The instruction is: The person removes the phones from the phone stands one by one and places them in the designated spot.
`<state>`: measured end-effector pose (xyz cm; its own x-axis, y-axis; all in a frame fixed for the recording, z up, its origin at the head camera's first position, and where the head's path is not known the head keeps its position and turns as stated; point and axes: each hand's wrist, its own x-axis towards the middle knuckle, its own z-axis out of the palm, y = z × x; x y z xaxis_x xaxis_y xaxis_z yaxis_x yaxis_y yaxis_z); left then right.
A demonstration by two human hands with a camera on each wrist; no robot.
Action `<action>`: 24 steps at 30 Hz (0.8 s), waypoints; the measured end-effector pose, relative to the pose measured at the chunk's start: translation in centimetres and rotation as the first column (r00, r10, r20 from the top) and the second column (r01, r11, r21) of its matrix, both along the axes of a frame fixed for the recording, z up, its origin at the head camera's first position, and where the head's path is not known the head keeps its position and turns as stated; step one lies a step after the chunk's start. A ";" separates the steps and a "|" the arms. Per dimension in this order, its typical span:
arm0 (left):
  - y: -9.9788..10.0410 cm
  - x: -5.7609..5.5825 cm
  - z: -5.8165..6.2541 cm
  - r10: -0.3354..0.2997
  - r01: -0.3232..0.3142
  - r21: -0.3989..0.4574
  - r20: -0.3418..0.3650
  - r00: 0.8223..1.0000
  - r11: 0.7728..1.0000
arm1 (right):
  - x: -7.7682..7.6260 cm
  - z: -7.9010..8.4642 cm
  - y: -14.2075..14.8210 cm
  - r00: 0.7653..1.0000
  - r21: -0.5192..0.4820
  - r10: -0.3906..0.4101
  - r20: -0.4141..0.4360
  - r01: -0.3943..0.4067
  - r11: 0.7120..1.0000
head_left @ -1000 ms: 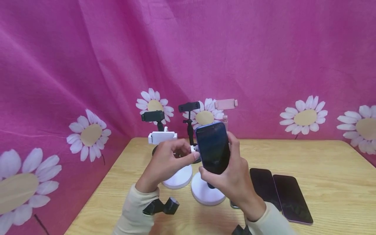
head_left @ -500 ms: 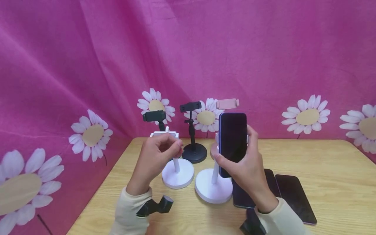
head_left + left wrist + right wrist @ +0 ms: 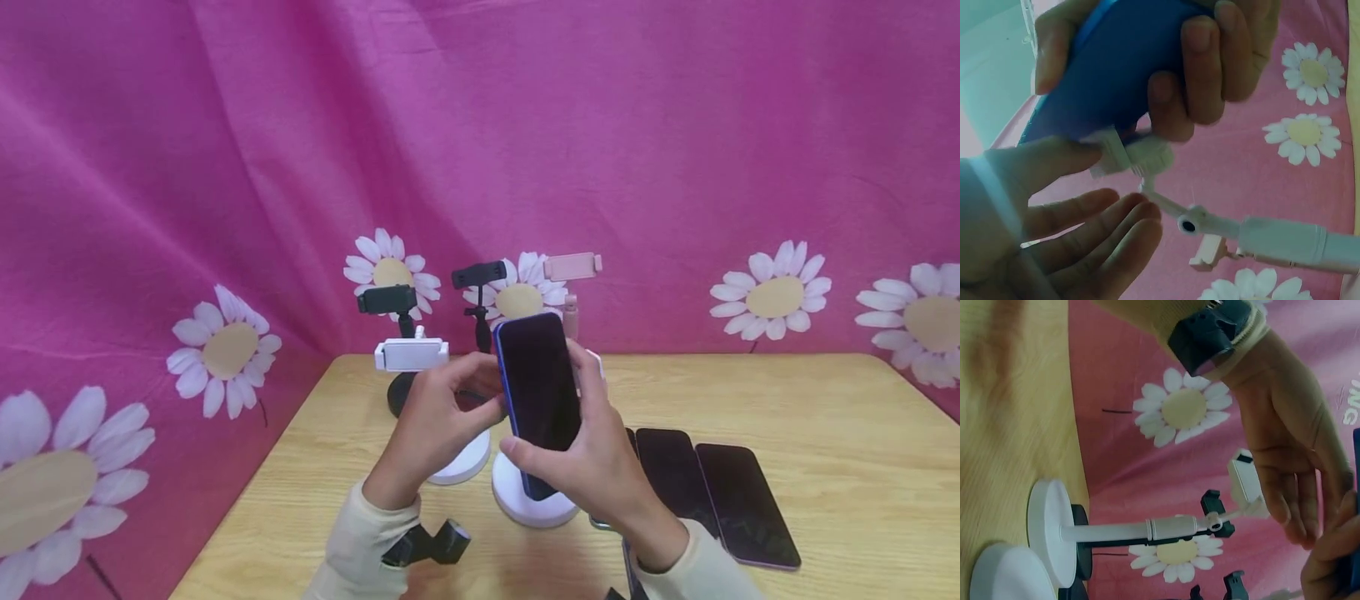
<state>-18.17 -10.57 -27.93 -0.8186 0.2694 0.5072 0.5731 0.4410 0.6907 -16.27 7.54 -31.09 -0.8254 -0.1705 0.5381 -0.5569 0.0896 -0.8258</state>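
Observation:
My right hand [image 3: 600,454] grips a blue-backed phone [image 3: 538,392] by its sides, screen toward me, leaning slightly left. Behind it stands a white phone stand [image 3: 517,504], mostly hidden by the phone in the head view. In the left wrist view, the stand's white clamp [image 3: 1111,152] is right at the phone's lower back edge, by the ball joint. My left hand [image 3: 442,408] is at the phone's left edge. Its thumb overlaps the clamp end, while its other fingers lie loosely extended below, apart from the clamp.
Left of the hands is a second white stand with a vacant clamp [image 3: 411,355]. Farther back are a dark green holder [image 3: 386,298], a black holder [image 3: 478,274] and a pink holder [image 3: 573,266]. Dark phones [image 3: 748,504] lie flat on the wooden table [image 3: 862,475] at right.
The phone swung right and upright with the right hand, then came back left and tilted. My left hand drew away left, then returned to the phone's left edge.

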 end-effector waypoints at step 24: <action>0.9 -0.6 -0.2 -0.042 0.040 0.047 0.044 0.998 0.998 | 6.6 -1.7 12.7 0.868 0.479 -0.496 0.026 0.425 0.768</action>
<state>-18.77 -9.70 -28.14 -0.8298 0.2805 0.4825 0.5577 0.3848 0.7354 -9.65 20.27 -32.77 -0.9273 0.0608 0.3694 -0.2327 0.6794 -0.6959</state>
